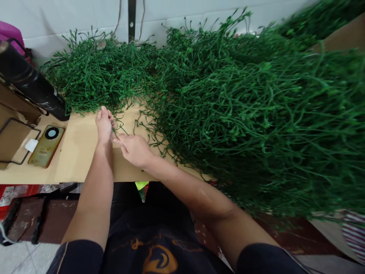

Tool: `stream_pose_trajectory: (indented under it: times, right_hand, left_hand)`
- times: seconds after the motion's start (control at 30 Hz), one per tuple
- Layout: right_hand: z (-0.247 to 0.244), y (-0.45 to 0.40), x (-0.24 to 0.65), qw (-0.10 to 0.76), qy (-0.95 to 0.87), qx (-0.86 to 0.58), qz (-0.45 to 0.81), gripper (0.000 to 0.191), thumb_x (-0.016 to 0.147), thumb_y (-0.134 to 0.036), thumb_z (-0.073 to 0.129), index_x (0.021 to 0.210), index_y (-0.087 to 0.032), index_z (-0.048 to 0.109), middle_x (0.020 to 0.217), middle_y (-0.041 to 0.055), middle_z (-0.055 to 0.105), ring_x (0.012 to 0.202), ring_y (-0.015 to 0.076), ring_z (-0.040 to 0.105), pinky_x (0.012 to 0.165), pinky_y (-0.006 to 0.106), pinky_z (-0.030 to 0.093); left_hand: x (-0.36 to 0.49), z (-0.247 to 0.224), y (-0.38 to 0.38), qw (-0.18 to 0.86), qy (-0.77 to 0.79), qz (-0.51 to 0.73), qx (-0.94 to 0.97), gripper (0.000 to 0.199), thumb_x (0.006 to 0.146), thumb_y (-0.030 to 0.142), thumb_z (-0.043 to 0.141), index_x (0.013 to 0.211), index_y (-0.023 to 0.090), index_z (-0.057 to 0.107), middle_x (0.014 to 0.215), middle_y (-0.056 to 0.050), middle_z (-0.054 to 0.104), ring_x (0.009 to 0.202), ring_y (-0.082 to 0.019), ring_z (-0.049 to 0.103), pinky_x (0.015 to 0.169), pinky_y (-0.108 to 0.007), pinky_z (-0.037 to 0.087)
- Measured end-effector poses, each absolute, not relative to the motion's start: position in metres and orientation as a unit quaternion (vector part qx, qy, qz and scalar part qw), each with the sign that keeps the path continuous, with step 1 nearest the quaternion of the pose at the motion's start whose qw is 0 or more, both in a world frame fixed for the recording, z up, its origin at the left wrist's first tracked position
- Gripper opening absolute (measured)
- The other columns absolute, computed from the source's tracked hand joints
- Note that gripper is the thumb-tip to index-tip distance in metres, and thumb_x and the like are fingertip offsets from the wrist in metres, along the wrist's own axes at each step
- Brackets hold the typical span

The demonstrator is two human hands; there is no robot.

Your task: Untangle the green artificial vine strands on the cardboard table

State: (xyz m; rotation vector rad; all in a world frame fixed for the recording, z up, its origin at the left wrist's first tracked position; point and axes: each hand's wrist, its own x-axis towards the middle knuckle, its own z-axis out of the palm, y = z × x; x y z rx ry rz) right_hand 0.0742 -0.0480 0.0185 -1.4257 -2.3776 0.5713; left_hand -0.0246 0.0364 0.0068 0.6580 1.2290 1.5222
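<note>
My left hand (105, 125) is closed around thin green artificial stems (114, 131), held just above the cardboard-covered tabletop. Beside it, my right hand (134, 148) pinches the lower end of the same stems between thumb and fingers. The stems between the hands are mostly covered by my fingers. Right behind the left hand lies a smaller heap of green plastic sprigs (94, 76). To the right of my right hand spreads a far larger pile of the same sprigs (242, 114), with loose stems straggling toward my fingers.
On the left a phone (47, 146) lies by a black wire stand (17, 161). A black cylinder (31, 82) leans there too. Bare cardboard (76, 148) covers the table's front edge. A white tiled wall (74, 19) bounds the back. A striped cloth (353, 232) shows lower right.
</note>
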Motion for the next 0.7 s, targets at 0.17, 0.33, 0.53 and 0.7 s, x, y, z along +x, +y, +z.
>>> stream_pose_trajectory:
  times: [0.17,0.33,0.53,0.7]
  right_hand:
    - [0.012,-0.046,0.082,0.241,-0.796,-0.498,0.245,0.032,0.095,-0.026,0.029,0.088,-0.015,0.058,0.078,0.0061,0.064,0.069,0.0147,0.055,0.066,0.026,0.036]
    - [0.007,-0.038,0.096,0.336,-0.731,-0.514,0.298,0.033,0.094,-0.031,0.031,0.065,-0.019,0.043,0.060,-0.0002,0.047,0.059,0.0112,0.044,0.062,0.024,0.033]
    - [0.011,-0.051,0.092,0.323,-0.772,-0.492,0.240,0.027,0.090,-0.027,0.036,0.065,-0.019,0.042,0.062,0.0018,0.049,0.061,0.0123,0.044,0.061,0.025,0.031]
    - [0.009,-0.061,0.089,0.288,-0.798,-0.491,0.197,0.027,0.090,-0.028,0.035,0.071,-0.017,0.051,0.066,0.0046,0.055,0.061,0.0143,0.047,0.059,0.026,0.030]
  left_hand:
    - [-0.033,0.003,0.039,0.538,0.492,0.625,0.279,0.047,0.089,0.048,0.047,0.057,0.018,0.031,0.041,0.009,0.025,0.032,-0.002,0.020,0.033,-0.013,0.018]
    - [-0.039,-0.002,0.045,0.541,0.467,0.631,0.301,0.048,0.086,0.050,0.050,0.056,0.018,0.033,0.041,0.009,0.026,0.033,-0.002,0.023,0.033,-0.014,0.019]
    - [-0.032,-0.009,0.047,0.498,0.473,0.654,0.318,0.044,0.087,0.045,0.051,0.057,0.017,0.037,0.042,0.009,0.028,0.035,-0.002,0.024,0.037,-0.016,0.020]
    - [-0.031,-0.010,0.045,0.489,0.487,0.656,0.306,0.043,0.086,0.047,0.052,0.058,0.018,0.036,0.042,0.009,0.027,0.034,-0.003,0.022,0.038,-0.018,0.018]
